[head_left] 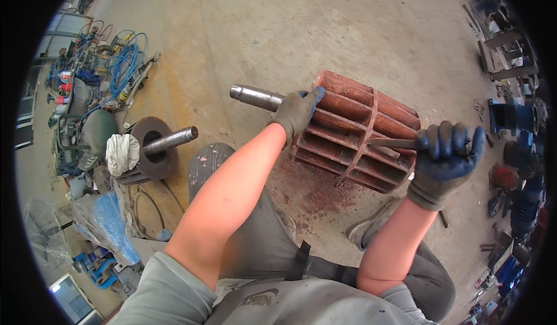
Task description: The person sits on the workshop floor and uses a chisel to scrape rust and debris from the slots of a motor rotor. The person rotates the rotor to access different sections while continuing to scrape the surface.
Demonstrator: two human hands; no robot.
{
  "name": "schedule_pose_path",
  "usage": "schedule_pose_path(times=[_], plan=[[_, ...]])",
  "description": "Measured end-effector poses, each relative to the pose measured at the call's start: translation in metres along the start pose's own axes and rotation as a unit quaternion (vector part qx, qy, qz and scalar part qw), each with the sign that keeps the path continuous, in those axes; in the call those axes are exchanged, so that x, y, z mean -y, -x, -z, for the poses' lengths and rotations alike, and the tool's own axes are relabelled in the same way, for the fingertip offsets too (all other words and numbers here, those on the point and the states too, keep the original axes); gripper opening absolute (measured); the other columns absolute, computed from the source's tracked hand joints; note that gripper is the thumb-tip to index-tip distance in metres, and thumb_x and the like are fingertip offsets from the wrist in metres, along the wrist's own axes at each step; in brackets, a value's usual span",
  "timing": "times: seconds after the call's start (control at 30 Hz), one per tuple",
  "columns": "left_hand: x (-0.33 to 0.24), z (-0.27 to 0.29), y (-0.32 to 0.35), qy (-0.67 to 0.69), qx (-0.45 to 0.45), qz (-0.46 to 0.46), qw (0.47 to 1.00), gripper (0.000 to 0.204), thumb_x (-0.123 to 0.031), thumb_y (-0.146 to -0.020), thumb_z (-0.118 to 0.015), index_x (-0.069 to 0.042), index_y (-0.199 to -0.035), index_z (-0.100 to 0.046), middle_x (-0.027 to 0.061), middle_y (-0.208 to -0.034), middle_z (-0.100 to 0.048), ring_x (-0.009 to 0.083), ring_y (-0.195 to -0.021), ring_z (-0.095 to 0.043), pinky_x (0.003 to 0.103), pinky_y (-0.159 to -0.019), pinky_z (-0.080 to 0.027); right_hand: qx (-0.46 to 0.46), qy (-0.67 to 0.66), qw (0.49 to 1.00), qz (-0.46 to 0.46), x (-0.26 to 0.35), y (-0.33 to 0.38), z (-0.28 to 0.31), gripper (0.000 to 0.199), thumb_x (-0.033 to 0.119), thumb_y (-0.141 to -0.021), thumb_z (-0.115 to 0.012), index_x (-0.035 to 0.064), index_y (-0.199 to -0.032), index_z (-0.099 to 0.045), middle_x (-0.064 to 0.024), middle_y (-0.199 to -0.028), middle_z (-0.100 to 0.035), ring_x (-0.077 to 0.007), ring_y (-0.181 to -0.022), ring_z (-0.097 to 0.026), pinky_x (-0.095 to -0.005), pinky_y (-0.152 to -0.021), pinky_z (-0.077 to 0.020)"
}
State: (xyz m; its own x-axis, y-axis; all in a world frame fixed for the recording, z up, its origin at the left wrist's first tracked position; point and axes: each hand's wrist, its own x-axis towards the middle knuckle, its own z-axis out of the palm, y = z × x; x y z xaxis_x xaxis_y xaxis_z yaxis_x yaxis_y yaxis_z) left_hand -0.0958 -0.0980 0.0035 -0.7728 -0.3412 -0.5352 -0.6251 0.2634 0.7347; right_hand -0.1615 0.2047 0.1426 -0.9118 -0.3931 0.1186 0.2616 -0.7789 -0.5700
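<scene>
A rusty red-brown finned metal rotor lies on its side on the floor between my feet, with a bright steel shaft sticking out of its left end. My gloved left hand is closed over the rotor's left end next to the shaft; its fingertips are partly hidden. In my gloved right hand, the fingers wrap round a flat metal scraper bar. The bar's tip points left, into the slots between the fins by the middle ring. Reddish rust flakes are scattered on the concrete below the rotor.
Left of my knee stands a dark round metal part with a shaft and a white cloth bundle. Behind it are blue hoses and a green tank. Metal parts, including a blue one, line the right side.
</scene>
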Motion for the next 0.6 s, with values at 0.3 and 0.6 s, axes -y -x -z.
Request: schedule_pose_path(times=[0.3,0.6], plan=[[-0.017,0.008,0.000,-0.027,0.079,0.048,0.995,0.084,-0.071,-0.111,-0.054,0.006,-0.136,-0.072,0.0242,-0.121,-0.076,0.0383,-0.116,-0.071,0.043,-0.109,-0.052,0.024,0.467,0.884,-0.025,0.037,-0.019,-0.083,0.043,0.045,-0.120,-0.056,0.0054,-0.103,-0.065,-0.0042,-0.080,-0.054,-0.0178,-0.077,-0.057,-0.0346,-0.082,-0.0529],[-0.025,-0.045,0.067,-0.416,-0.060,-0.415,0.807,0.073,-0.057,-0.106,-0.066,-0.005,-0.158,-0.059,0.0243,-0.160,-0.056,0.0463,-0.155,-0.046,0.066,-0.135,-0.023,0.017,0.392,0.918,-0.064,0.082,0.023,-0.045,0.052,0.046,-0.122,-0.049,0.0062,-0.088,-0.055,-0.0055,-0.072,-0.051,-0.0173,-0.060,-0.053,-0.0359,-0.064,-0.0511]])
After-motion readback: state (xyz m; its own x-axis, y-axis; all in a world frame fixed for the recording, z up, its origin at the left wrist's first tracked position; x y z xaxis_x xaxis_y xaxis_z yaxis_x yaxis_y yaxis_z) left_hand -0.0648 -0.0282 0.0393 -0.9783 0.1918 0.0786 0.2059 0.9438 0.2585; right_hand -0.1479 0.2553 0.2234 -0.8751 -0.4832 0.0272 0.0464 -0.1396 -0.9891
